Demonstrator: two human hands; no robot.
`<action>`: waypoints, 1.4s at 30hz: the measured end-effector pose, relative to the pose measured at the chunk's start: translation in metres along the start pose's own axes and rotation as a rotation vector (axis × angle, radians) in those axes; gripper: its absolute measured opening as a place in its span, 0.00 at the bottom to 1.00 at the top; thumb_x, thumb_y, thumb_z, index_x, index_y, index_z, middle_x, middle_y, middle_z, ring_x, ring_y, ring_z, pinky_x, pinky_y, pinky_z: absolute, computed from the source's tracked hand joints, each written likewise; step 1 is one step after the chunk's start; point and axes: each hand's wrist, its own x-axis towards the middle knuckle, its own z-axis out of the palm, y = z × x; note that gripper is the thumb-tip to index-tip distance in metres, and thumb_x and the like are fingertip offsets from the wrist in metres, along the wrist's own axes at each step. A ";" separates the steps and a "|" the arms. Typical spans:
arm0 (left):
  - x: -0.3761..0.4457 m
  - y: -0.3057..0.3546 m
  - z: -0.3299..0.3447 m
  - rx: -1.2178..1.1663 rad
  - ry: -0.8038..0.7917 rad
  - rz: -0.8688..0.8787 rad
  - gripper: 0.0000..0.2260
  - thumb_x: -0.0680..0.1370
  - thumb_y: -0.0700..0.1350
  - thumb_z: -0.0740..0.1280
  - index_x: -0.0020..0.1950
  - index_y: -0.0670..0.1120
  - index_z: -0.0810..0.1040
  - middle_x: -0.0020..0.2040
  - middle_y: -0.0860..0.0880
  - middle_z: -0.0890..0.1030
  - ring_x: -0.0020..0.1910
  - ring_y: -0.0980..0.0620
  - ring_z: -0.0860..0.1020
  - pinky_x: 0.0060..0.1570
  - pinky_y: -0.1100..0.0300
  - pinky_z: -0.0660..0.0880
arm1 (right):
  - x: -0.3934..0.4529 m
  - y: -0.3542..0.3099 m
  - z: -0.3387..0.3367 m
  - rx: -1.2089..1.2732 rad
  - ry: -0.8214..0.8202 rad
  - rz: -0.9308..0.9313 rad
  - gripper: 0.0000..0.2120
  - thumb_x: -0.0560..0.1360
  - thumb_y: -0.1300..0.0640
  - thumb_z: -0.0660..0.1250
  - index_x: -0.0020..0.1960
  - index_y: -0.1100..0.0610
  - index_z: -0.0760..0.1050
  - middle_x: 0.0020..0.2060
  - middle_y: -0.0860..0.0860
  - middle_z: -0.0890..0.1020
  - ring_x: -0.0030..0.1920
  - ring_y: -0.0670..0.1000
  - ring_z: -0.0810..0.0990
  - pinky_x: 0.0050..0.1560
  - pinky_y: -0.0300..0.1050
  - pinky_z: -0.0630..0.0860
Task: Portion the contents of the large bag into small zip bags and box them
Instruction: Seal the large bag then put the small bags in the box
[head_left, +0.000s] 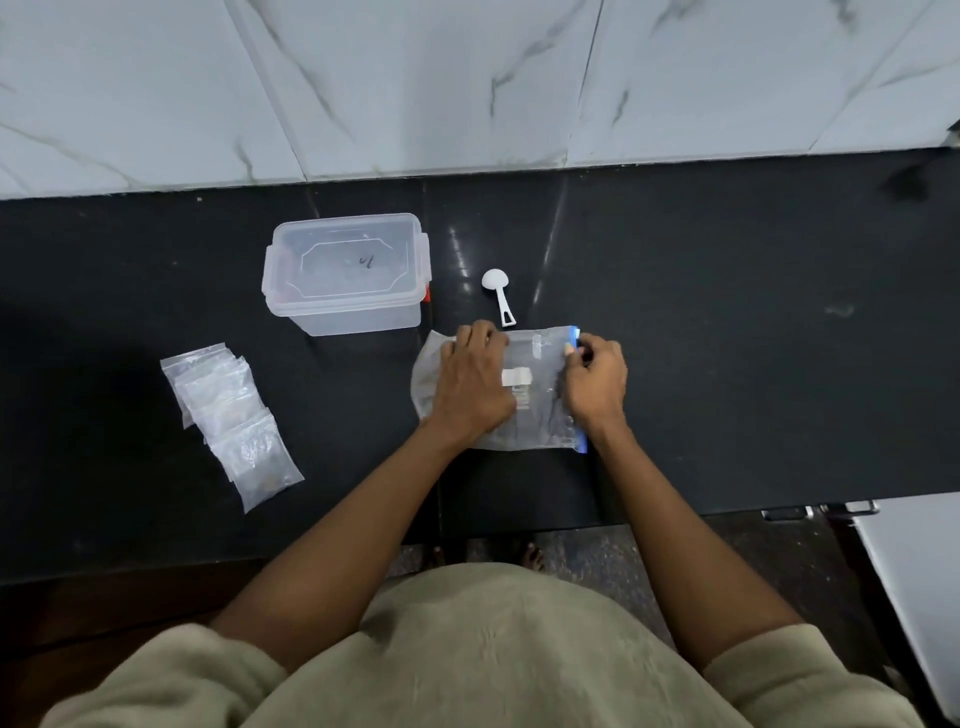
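Observation:
The large clear bag lies flat on the black counter, its blue zip strip along the right edge. My left hand presses flat on the bag's left half. My right hand pinches the blue slider at the far end of the zip. A white scoop lies just beyond the bag. A clear plastic box with its lid on stands to the far left of the scoop. Several small zip bags, some with contents, lie in a loose pile at the left.
A marble-patterned tiled wall rises behind the counter. The counter's front edge runs just before my body. A white surface with a metal handle sits low at the right.

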 end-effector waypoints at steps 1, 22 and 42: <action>0.008 0.007 0.002 -0.094 0.005 0.034 0.23 0.66 0.42 0.64 0.61 0.42 0.76 0.58 0.45 0.76 0.54 0.44 0.73 0.53 0.49 0.73 | 0.007 -0.003 0.000 -0.005 -0.019 0.043 0.10 0.79 0.57 0.65 0.58 0.56 0.81 0.53 0.54 0.79 0.55 0.57 0.80 0.60 0.51 0.76; 0.071 0.023 0.026 -0.630 -0.115 -0.411 0.05 0.72 0.49 0.74 0.37 0.53 0.82 0.37 0.54 0.84 0.42 0.52 0.83 0.51 0.48 0.81 | 0.018 -0.011 -0.013 0.306 -0.218 0.182 0.06 0.72 0.49 0.75 0.43 0.51 0.86 0.39 0.48 0.87 0.44 0.50 0.87 0.50 0.59 0.84; 0.070 0.015 0.025 -0.636 -0.036 -0.408 0.05 0.79 0.40 0.70 0.45 0.41 0.84 0.41 0.47 0.84 0.43 0.50 0.82 0.48 0.53 0.79 | 0.011 -0.024 -0.007 0.015 -0.372 -0.028 0.07 0.77 0.54 0.67 0.40 0.53 0.76 0.37 0.54 0.83 0.42 0.59 0.82 0.46 0.62 0.81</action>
